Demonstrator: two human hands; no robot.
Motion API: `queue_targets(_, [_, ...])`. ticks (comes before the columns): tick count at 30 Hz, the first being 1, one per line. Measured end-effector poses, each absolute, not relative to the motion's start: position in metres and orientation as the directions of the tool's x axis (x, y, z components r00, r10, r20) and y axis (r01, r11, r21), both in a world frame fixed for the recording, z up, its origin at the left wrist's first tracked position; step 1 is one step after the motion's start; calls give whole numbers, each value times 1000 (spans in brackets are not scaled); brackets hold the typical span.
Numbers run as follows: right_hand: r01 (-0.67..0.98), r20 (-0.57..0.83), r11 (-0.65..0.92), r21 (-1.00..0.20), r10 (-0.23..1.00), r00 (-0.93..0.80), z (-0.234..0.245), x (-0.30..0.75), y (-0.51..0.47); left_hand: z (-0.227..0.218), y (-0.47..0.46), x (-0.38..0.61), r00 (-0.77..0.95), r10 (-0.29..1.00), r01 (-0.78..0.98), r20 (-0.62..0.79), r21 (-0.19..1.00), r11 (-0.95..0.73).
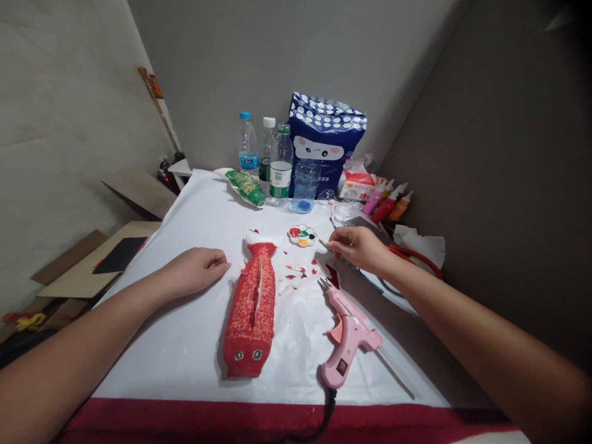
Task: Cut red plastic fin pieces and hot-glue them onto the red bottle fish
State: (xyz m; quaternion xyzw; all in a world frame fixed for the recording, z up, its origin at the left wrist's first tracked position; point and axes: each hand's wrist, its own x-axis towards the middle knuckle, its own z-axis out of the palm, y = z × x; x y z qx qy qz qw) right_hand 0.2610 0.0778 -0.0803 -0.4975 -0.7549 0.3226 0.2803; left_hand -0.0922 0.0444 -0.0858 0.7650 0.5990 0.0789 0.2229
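My right hand pinches a thin paintbrush, its tip close to the right side of a small flower-shaped paint palette with red, green, yellow and black paint. On the white table covering, my left hand rests with its fingers curled in and nothing visible in them. Just right of that hand lies a red fish-shaped craft piece, its white-edged tail pointing away from me and two painted eyes at the near end. A slit or raised ridge runs along its middle.
A pink glue gun with a glue stick and black cord lies right of the fish. Behind stand plastic bottles, a clear cup of water, a blue bag, a green fish piece and paint tubes. Red paint spots mark the covering.
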Motion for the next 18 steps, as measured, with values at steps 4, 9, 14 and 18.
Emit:
queue_targets(4, [693, 74, 396, -602, 892, -445, -81, 249, 77, -85, 44, -91, 264, 953, 888, -149, 422, -180])
queue_targets(9, [787, -138, 400, -469, 847, -513, -86, 238, 87, -85, 45, -91, 265, 951, 891, -160, 417, -178])
queue_targets(14, [841, -343, 387, -377, 786, -515, -89, 236, 103, -86, 47, -93, 266, 950, 891, -162, 418, -178])
queue_targets(18, [841, -322, 389, -376, 796, -513, -83, 233, 101, -87, 46, -94, 273, 950, 882, -151, 434, -184])
